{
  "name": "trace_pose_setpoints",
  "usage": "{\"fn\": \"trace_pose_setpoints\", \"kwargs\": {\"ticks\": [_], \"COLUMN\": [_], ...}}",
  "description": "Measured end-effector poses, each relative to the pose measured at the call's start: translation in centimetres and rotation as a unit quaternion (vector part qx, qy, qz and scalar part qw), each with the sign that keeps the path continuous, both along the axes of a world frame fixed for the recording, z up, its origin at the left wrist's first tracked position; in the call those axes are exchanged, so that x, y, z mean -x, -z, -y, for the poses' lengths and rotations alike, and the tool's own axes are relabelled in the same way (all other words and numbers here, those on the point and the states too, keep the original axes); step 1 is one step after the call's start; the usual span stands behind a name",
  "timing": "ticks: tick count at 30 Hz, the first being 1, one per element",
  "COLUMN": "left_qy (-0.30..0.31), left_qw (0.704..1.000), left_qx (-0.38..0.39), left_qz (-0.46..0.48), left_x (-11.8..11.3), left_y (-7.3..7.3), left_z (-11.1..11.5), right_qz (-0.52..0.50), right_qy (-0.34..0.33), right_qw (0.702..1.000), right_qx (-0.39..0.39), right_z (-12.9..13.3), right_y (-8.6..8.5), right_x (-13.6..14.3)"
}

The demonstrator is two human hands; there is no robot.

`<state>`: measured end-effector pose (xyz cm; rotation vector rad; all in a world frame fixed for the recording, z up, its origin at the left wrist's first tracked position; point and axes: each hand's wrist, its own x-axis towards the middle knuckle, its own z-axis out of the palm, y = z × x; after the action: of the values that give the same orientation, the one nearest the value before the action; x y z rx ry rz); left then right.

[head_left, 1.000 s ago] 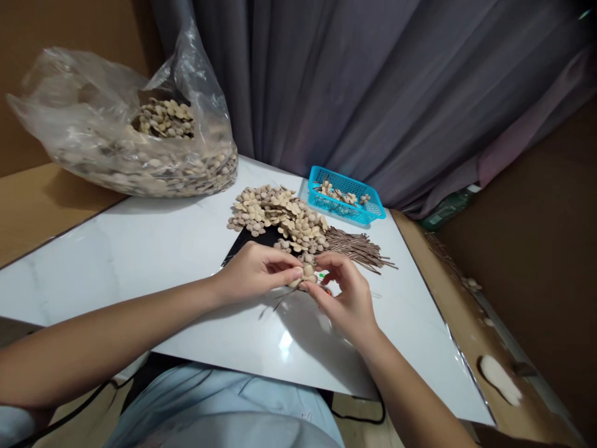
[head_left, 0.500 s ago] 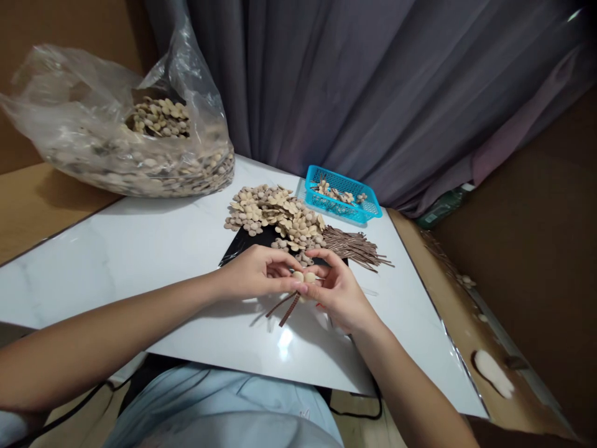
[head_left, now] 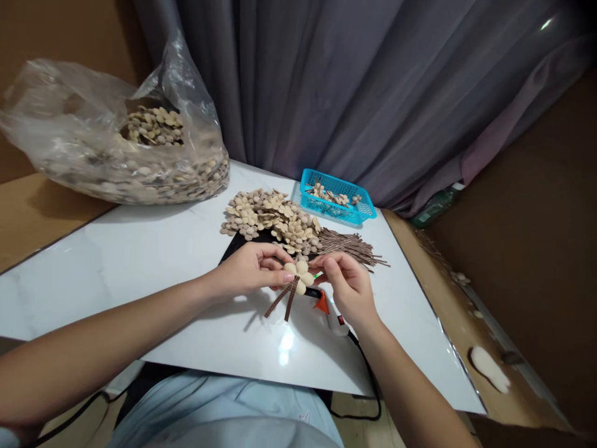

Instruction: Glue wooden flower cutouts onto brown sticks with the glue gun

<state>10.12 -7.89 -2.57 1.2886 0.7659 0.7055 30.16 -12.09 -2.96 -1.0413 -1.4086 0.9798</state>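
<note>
1. Between the two hands, in the head view, I see a pale flower point(head_left: 302, 269) with two brown strips point(head_left: 290, 303) splaying nearward from it.
2. My left hand point(head_left: 254, 270) pinches its left side, thumb over the petal; my right hand point(head_left: 352, 289) sits loosely parted at the opposite edge, and I can't tell whether it touches.
3. I judge the flower light, soft and bendable, hardly slippery, weakest where the strips join.
4. I'd grip the outer petals, opposite my left thumb, without tugging the strips.
</note>
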Motion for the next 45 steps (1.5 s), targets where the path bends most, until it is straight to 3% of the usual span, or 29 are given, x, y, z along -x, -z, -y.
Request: {"fn": "trace_pose_setpoints", "kwargs": {"ticks": [5,7,10,13,17,19,21,25,27,31,35,40,45], "left_qy": [-0.005,-0.005,0.003,0.016,0.048,0.052,0.016,-0.021,-0.004,-0.003,-0.013,0.017,0.038], "left_qw": [1.0,1.0,0.999,0.999,0.999,0.998,0.99,0.921,0.913,0.961,0.986,0.99,0.99], "left_qx": [0.013,0.019,0.029,0.021,-0.01,-0.043,-0.138,-0.387,-0.406,-0.274,-0.169,-0.13,-0.095], "left_qz": [0.013,0.018,0.021,0.021,0.012,0.003,-0.012,-0.046,-0.052,-0.039,-0.002,0.057,0.1], "left_x": [-0.1,-0.1,0.0,0.0,0.0,0.1,0.2,0.6,0.5,0.1,-0.1,-0.4,-0.8], "left_y": [-0.2,-0.3,-0.4,-0.5,-0.3,-0.2,0.0,0.1,0.2,0.3,0.4,1.0,1.3], "left_z": [0.1,0.1,0.2,0.2,0.3,0.3,0.4,0.7,0.9,1.4,1.8,1.9,2.1], "right_qz": [0.098,0.182,0.299,0.364,0.405,0.381,0.314,0.137,0.055,-0.085,-0.161,-0.219,-0.218], "right_qy": [0.039,0.027,-0.047,-0.041,0.011,0.008,-0.002,-0.019,-0.03,-0.072,-0.094,-0.108,-0.115], "right_qw": [0.977,0.934,0.842,0.79,0.763,0.786,0.843,0.965,0.992,0.992,0.971,0.954,0.954], "right_qx": [-0.187,-0.308,-0.447,-0.491,-0.503,-0.488,-0.437,-0.223,-0.106,0.061,0.148,0.176,0.169], "right_z": [0.5,0.5,0.5,0.4,0.4,0.4,0.5,0.7,0.9,1.0,0.8,0.6,0.7], "right_y": [0.2,0.1,-0.1,0.0,0.6,0.7,0.6,0.4,0.4,0.3,0.3,0.9,1.1], "right_x": [-0.7,-1.1,-1.3,-1.0,-0.6,-0.5,-0.3,0.4,0.8,1.3,1.3,1.6,1.8]}}
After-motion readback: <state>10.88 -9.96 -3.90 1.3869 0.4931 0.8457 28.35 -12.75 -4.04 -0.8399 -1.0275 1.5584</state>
